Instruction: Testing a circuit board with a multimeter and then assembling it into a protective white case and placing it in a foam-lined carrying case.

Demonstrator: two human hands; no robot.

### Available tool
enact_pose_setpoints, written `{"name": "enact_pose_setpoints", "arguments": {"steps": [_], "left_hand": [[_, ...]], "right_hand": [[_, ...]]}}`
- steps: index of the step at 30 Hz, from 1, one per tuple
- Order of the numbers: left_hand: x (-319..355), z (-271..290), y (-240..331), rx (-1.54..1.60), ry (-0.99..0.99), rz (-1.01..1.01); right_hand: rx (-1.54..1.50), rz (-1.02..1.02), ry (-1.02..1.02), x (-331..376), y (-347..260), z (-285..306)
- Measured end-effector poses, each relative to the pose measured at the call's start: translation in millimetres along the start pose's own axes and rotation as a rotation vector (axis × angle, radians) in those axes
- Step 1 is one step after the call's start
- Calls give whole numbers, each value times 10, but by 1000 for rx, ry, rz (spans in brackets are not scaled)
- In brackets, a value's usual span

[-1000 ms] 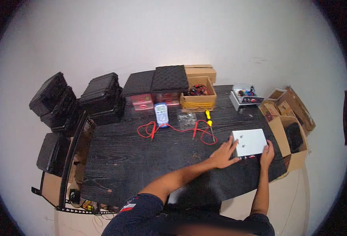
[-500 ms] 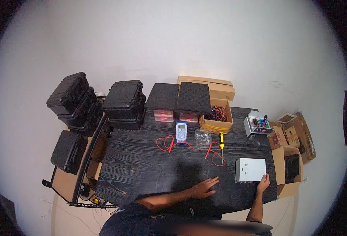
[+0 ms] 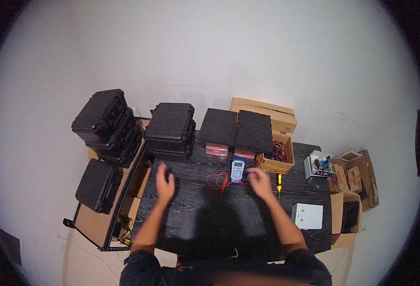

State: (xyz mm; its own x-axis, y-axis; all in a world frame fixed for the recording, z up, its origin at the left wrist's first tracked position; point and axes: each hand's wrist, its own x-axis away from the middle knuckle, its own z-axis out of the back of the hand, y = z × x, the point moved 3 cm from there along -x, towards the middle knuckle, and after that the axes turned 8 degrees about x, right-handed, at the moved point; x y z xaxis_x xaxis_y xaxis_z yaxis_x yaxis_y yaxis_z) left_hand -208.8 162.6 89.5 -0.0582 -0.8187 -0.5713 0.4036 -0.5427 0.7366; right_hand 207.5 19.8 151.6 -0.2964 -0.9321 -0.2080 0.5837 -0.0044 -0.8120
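Note:
My left hand (image 3: 164,185) is over the left part of the dark table, thumb and fingers apart, holding nothing. Just right of a blue-and-white multimeter (image 3: 237,170) is my right hand (image 3: 259,183), its fingers loosely bent and parted. I see nothing in it, and contact with the meter cannot be made out. Red test leads (image 3: 218,181) curl on the table by the meter; part of them is hidden behind my right hand. A yellow-and-black screwdriver (image 3: 279,182) lies to the right of that hand. Nearer me at the right rests a white box (image 3: 308,216).
Black hard cases (image 3: 170,126) are stacked at the back left, more on a side shelf. Drawer boxes with dark tops (image 3: 219,126) and a cardboard box of wires (image 3: 286,157) line the back. An open-topped device (image 3: 319,165) sits at the far right, with cartons (image 3: 348,221) beyond the edge.
My right hand has let go of the white box and moved left, toward the multimeter. My left hand has gone left and farther out. The view has shifted.

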Motion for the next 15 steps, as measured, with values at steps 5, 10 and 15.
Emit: {"name": "enact_pose_setpoints", "arguments": {"steps": [5, 10, 15], "left_hand": [[-1352, 272, -609, 52, 203, 286], [-2023, 206, -825, 239, 168, 529], [-2221, 185, -967, 329, 174, 655]], "right_hand": [[-225, 147, -351, -1151, -750, -1611], [-287, -185, -384, -1866, -1163, -2394], [-161, -122, -341, -2104, -1257, -2441]]}}
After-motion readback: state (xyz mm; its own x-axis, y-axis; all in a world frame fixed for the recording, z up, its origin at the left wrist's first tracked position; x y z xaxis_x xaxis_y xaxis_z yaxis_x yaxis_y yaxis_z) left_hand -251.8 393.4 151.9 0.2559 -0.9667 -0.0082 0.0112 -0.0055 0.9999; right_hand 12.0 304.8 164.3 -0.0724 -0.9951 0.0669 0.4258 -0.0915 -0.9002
